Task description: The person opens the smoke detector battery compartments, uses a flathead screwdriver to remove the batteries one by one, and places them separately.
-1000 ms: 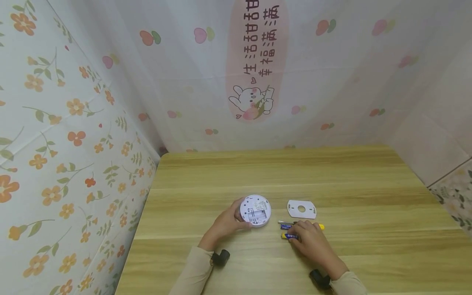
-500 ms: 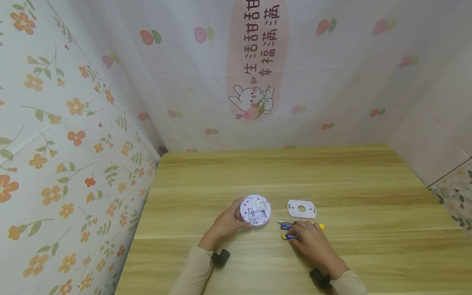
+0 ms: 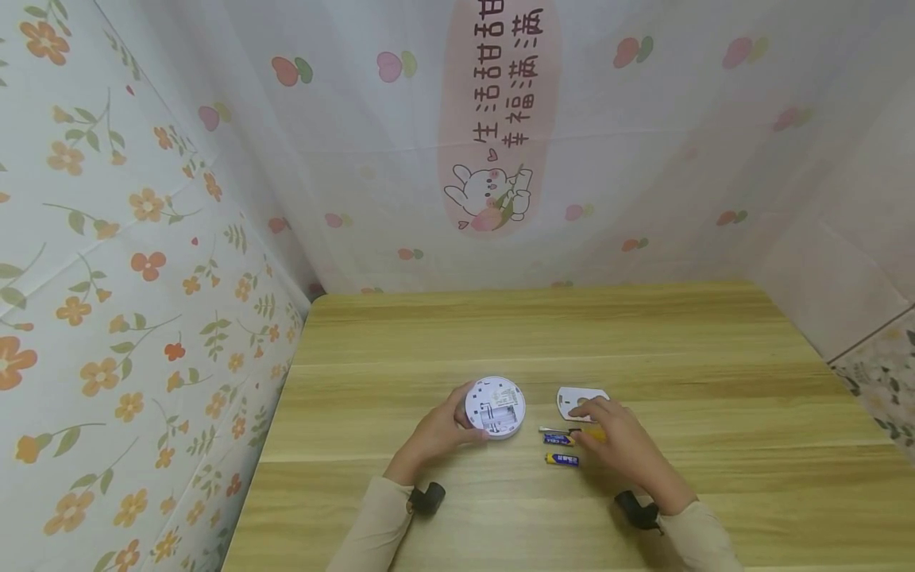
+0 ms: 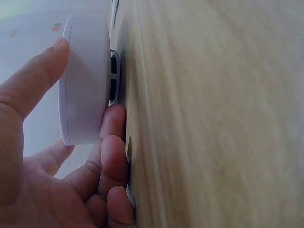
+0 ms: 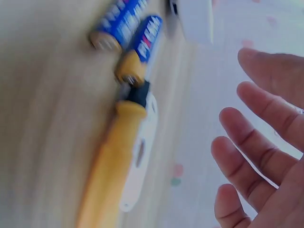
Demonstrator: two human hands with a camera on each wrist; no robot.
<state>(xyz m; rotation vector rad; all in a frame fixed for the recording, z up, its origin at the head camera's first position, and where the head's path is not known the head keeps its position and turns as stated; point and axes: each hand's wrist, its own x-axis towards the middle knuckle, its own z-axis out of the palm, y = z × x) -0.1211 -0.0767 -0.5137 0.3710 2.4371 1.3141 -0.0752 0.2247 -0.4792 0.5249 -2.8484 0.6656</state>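
My left hand [image 3: 441, 433] grips a round white smoke detector [image 3: 495, 407], its back with the uncovered battery compartment turned up. In the left wrist view, the thumb lies on the detector's upper edge and curled fingers support it from below, close to the table. My right hand [image 3: 623, 443] hovers with spread fingers over a yellow-handled screwdriver [image 5: 111, 156] and partly covers a white mounting plate [image 3: 570, 400]. Two blue and yellow batteries lie beside the screwdriver: a nearer battery [image 3: 562, 459] and a farther battery [image 3: 554, 438]. Nothing is between the right fingers.
The wooden table [image 3: 400, 342] extends around the things on every side. A floral curtain [image 3: 143, 278] borders it on the left, and a printed white curtain [image 3: 386, 175] hangs behind its far edge.
My right hand has lifted off the nearer battery and moved up and to the right, over the screwdriver and plate. The battery stays on the table. My left hand and the smoke detector hold still.
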